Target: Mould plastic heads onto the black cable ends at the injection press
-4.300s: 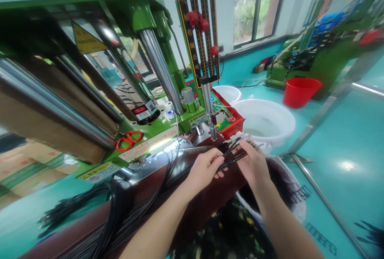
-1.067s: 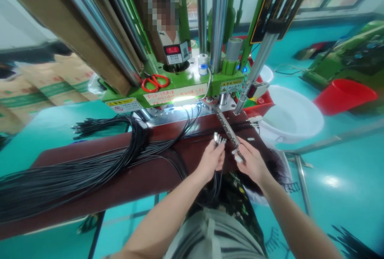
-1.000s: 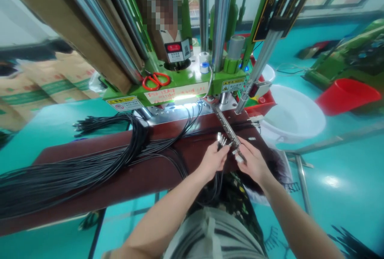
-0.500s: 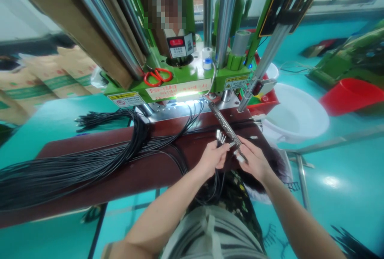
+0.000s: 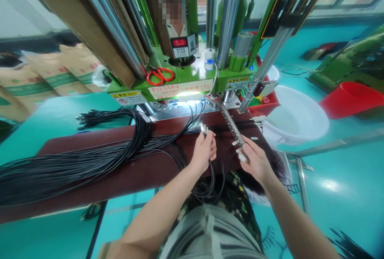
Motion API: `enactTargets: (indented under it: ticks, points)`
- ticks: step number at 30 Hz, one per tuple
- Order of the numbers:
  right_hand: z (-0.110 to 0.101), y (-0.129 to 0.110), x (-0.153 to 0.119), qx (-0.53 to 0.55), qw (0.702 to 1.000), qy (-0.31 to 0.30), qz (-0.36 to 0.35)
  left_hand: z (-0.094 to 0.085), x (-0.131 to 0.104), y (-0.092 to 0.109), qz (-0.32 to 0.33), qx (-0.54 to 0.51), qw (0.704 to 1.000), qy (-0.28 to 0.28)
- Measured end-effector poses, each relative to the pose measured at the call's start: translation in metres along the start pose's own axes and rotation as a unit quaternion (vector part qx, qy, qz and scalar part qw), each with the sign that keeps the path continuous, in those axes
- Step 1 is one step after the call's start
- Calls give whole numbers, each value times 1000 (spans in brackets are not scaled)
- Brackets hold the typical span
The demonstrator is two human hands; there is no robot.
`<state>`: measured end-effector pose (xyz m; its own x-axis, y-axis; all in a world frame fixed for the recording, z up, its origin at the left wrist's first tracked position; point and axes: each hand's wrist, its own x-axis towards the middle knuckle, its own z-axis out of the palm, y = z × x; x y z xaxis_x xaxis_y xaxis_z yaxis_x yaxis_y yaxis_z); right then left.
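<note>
My left hand [image 5: 204, 149] is closed around several black cables, whose silvery connector ends [image 5: 204, 129] stick up above the fingers. Their black lengths [image 5: 210, 181] hang below it toward my lap. To the right, my right hand [image 5: 253, 157] grips the near end of a long metal mold bar [image 5: 232, 125]. Small connector ends [image 5: 237, 143] poke out from the bar's left side near my fingers. The bar's far end points at the green press [image 5: 198, 73]. A thick bundle of black cables [image 5: 120, 159] lies on the brown table [image 5: 168, 167] to the left of my hands.
Red-handled scissors [image 5: 160, 76] rest on the press ledge beside a white-and-blue roll [image 5: 209, 61]. Metal columns [image 5: 229, 19] rise behind. A white basin [image 5: 297, 111] and a red bucket [image 5: 352, 99] stand at the right. Paper sacks [image 5: 45, 75] are at the far left.
My left hand has drawn back left from the mold bar with its cables, leaving a gap between the hands. The bar stays in my right hand, slightly shifted.
</note>
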<state>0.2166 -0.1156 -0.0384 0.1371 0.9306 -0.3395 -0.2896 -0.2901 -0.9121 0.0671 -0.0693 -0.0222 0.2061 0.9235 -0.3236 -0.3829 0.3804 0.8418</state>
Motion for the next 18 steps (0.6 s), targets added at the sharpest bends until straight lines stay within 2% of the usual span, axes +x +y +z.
enactTargets:
  ticks: [2, 5, 8, 18]
  points:
    - [-2, 1, 1, 5, 1000, -7, 6, 0, -1, 2, -45, 1, 999, -14]
    - [-2, -1, 1, -2, 1000, -16, 22, 2, -2, 1, -86, 43, 993, -63]
    - [-1, -4, 0, -11, 999, -19, 35, 3, -2, -2, -90, 63, 990, -87]
    - [-1, -6, 0, -78, 995, -54, 19, -4, 2, -1, -97, 37, 991, -86]
